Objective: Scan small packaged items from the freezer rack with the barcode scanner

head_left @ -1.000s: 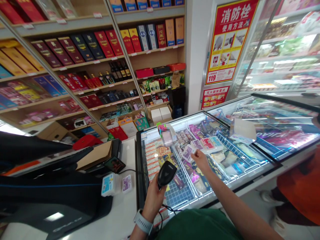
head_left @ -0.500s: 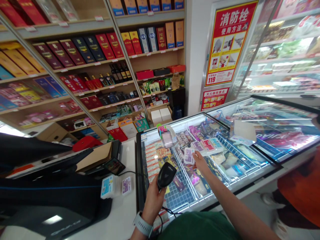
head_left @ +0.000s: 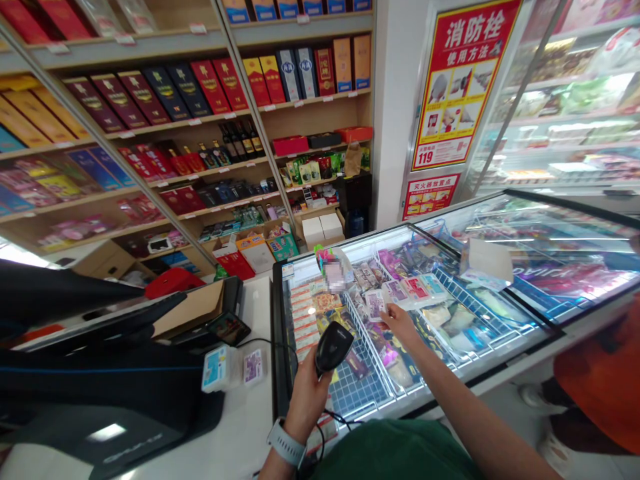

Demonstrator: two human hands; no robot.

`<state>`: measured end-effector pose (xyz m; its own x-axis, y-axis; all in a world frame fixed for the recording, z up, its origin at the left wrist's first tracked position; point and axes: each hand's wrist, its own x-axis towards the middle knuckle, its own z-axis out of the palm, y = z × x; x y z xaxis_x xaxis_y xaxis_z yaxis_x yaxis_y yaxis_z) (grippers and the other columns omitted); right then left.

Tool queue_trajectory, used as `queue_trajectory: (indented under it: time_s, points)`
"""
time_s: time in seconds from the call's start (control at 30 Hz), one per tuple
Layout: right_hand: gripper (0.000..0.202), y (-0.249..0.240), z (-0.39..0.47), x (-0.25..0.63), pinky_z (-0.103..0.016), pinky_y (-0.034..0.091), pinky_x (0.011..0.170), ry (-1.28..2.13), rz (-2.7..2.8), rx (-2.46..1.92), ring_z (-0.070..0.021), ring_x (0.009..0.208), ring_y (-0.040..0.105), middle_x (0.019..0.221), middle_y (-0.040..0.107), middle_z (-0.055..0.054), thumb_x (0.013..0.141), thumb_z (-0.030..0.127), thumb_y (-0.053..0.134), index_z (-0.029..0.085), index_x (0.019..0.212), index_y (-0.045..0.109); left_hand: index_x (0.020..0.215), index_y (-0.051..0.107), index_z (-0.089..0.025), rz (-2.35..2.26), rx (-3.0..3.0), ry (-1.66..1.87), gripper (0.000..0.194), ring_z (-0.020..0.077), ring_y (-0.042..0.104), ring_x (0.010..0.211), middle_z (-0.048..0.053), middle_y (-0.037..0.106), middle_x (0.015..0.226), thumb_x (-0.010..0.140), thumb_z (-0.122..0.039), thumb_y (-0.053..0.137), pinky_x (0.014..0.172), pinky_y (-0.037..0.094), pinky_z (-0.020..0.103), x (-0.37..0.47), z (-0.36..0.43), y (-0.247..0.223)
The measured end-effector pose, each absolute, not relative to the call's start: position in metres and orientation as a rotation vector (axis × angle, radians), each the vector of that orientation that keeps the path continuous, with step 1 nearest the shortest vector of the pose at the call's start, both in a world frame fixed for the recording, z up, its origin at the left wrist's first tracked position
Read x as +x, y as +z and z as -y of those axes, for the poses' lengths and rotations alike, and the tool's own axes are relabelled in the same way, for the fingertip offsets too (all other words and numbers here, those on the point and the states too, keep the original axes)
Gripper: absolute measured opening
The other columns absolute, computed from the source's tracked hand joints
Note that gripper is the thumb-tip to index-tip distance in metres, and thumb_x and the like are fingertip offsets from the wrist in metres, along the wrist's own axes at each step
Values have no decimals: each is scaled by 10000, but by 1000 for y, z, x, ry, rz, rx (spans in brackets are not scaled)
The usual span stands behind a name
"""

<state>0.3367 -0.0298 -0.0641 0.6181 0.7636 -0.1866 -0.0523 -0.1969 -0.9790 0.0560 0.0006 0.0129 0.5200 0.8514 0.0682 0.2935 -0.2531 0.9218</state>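
Observation:
My left hand (head_left: 306, 393), with a pale watch on its wrist, is wrapped round a black barcode scanner (head_left: 334, 347) above the glass-topped freezer (head_left: 450, 365). The scanner's cable hangs below the hand. Between the fingertips of my right hand (head_left: 399, 321) is a small clear plastic box with a purple label (head_left: 375, 305). Just beyond it, similar boxes with purple, red (head_left: 416, 288) and blue labels lie in a row on the glass. On the white counter to the left sit a blue-labelled box (head_left: 216, 368) and another purple-labelled box (head_left: 253, 366).
A black checkout machine (head_left: 165, 393) stands at the left. An open white carton (head_left: 486, 261) rests on the freezer glass, and a round tub (head_left: 336, 272) sits near its far left edge. Boxed goods fill shelves behind. A person in orange (head_left: 600, 380) is at the right.
My right hand has moved the purple-labelled box slightly away and to the left, closer to the row on the glass. The scanner stays almost in place.

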Motion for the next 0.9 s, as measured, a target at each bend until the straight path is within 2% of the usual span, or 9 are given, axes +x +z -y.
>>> queue_trajectory:
  time_s: [0.23,0.47,0.73,0.9]
  points:
    - [255,-60,32,339,-296,555,576,718,659,-1650,-186,580,672,662,652,27,701,393,608,210,876,634,1192,565,-167,-978,1814,730,460,253,579,1152,99,654,1179,733,-133,562,1017,421,420,58,-1,15]
    - [368,-67,31,343,-341,559,657,634,674,-1696,-193,657,675,790,697,-3,681,344,605,215,1026,608,1191,563,-175,-947,1852,726,432,251,593,1126,96,658,1168,761,-139,546,997,435,420,57,-1,15]
    - [259,-66,29,340,-340,557,662,610,655,-1685,-198,662,672,731,695,-13,659,403,654,209,823,604,1193,560,-178,-956,1861,734,438,248,599,1119,92,662,1163,757,-138,556,982,448,403,56,-1,15]
    - [274,-61,29,338,-340,560,656,607,642,-1681,-201,636,682,716,703,-18,665,409,656,197,839,646,1177,564,-176,-955,1877,723,411,247,619,1076,89,675,1126,767,-145,557,944,468,391,55,-2,16]
